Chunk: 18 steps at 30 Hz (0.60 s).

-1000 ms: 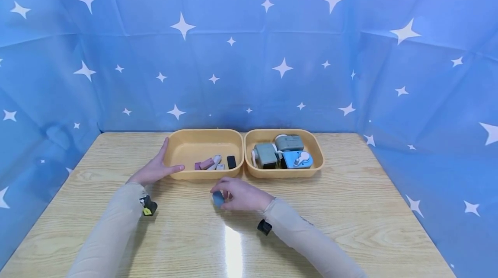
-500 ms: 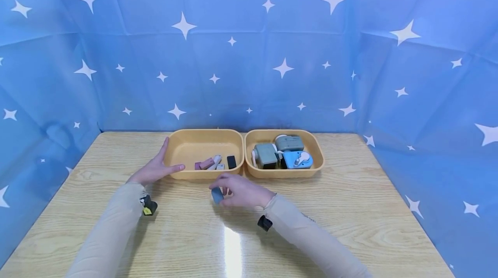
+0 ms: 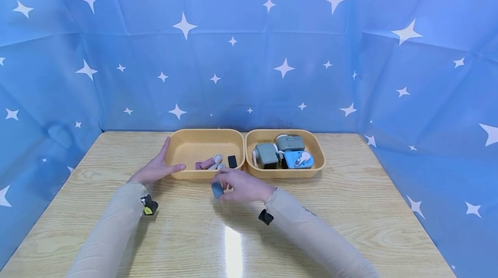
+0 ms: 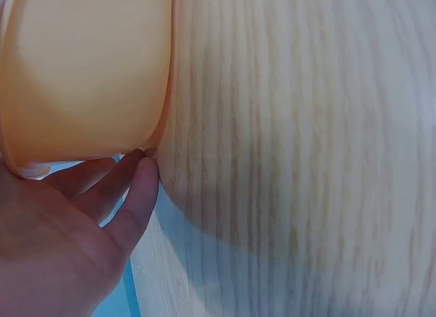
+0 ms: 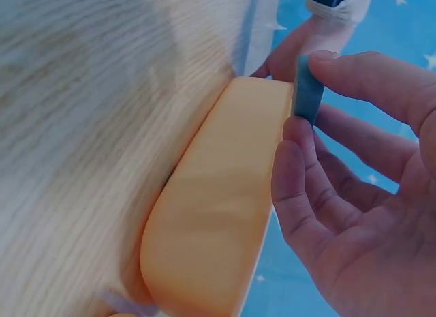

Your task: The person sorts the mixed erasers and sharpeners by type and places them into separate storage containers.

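My right hand point(image 3: 242, 185) pinches a small blue-grey eraser point(image 3: 217, 190) just in front of the left tan bin point(image 3: 196, 175). The right wrist view shows the eraser point(image 5: 308, 92) as a thin slab between thumb and fingertips, level with the bin's rim. My left hand point(image 3: 156, 170) holds the same bin at its left front corner, thumb over the front rim. In the left wrist view its fingers point(image 4: 139, 201) press against the bin's end wall. Inside that bin lie purple pieces point(image 3: 207, 164), whitish pieces point(image 3: 218, 159) and a black block point(image 3: 232, 161).
A second tan bin point(image 3: 285, 174) stands right beside the first. It holds a blue crank pencil sharpener point(image 3: 292, 161) and two grey-green sharpeners point(image 3: 266, 154). A starred blue cloth point(image 3: 229, 62) rises behind and along both sides of the wooden table point(image 3: 350, 209).
My right hand has moved slightly away from me with the eraser, up to the left bin's front wall. The left hand has stayed at its corner.
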Each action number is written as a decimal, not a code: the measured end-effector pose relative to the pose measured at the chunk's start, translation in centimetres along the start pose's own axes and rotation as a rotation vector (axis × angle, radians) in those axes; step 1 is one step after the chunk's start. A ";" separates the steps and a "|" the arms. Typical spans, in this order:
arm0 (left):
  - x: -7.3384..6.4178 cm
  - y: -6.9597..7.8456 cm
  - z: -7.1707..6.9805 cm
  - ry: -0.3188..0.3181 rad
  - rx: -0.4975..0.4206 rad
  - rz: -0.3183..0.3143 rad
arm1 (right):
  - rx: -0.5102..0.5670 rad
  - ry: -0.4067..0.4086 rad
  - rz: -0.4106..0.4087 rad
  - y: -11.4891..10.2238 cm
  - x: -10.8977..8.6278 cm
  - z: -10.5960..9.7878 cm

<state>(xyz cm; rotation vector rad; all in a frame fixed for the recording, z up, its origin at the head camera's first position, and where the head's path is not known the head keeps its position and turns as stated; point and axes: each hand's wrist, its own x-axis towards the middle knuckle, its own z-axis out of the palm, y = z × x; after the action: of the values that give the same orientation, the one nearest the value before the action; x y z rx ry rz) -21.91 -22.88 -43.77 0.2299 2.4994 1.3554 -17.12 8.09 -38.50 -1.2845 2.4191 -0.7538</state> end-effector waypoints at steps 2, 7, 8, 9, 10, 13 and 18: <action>0.0 -0.1 0.0 0.001 0.001 0.001 | -0.002 0.004 0.003 -0.1 0.1 -0.1; 0.1 -0.1 0.0 0.001 -0.005 0.006 | 0.007 0.002 0.020 -0.1 0.2 -0.2; 0.1 -0.2 -0.1 0.002 -0.009 0.007 | 0.008 0.002 0.020 0.0 0.2 -0.1; 0.1 -0.2 -0.1 0.002 -0.012 0.007 | 0.010 0.003 0.020 0.0 0.2 -0.1; 0.1 -0.2 -0.1 0.002 -0.016 0.009 | 0.012 0.004 0.020 0.1 0.3 -0.1; 0.1 -0.2 -0.1 0.001 -0.024 0.007 | 0.019 0.007 0.014 0.2 0.4 0.0; 0.2 -0.2 -0.1 -0.002 -0.023 -0.001 | 0.032 0.012 0.004 0.1 0.7 -0.2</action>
<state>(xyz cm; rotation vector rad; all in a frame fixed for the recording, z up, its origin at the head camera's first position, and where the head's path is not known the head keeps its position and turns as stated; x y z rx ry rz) -22.09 -22.99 -43.92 0.2244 2.4800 1.3824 -17.61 7.64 -38.40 -1.2664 2.4085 -0.7975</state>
